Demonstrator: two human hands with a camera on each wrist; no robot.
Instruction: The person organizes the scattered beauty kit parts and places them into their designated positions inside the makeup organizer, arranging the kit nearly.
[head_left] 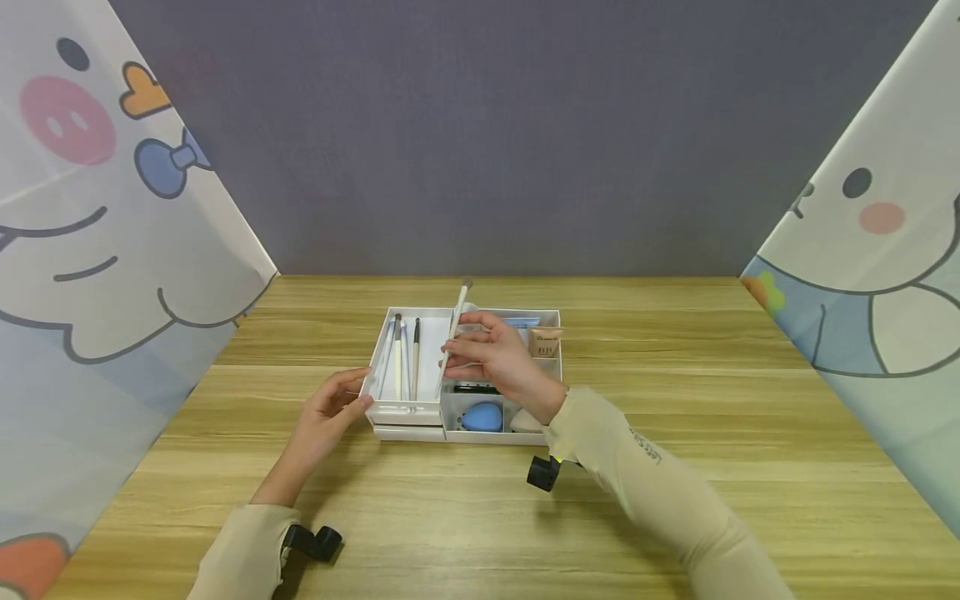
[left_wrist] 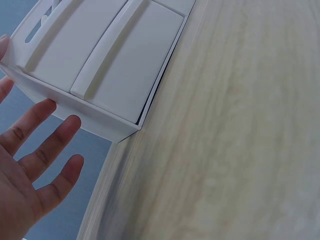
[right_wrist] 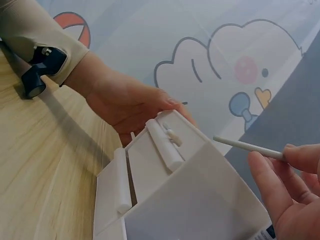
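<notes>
A white makeup organizer (head_left: 495, 439) stands on the wooden table. Between thumb and fingers, my right hand (head_left: 510, 358) pinches a slim makeup brush (head_left: 454, 321), held slanted over the organizer with its bristles upward. In the right wrist view, the pale handle (right_wrist: 245, 146) points toward the organizer's front. My left hand (head_left: 330, 412) touches the organizer's left side, thumb near the front corner and the other fingers spread. From the left wrist, the drawer fronts (left_wrist: 130, 60) show beside these fingers. Several brushes (head_left: 398, 367) lie lengthwise in the left-hand tray.
The organizer's right compartments contain a blue makeup sponge (head_left: 482, 417), a slim black item (head_left: 476, 389), a beige BB tube (head_left: 545, 342) and a light-blue packet (head_left: 522, 322). A grey panel (head_left: 495, 142) stands behind the table, with cartoon-printed sheets (head_left: 862, 275) at both sides.
</notes>
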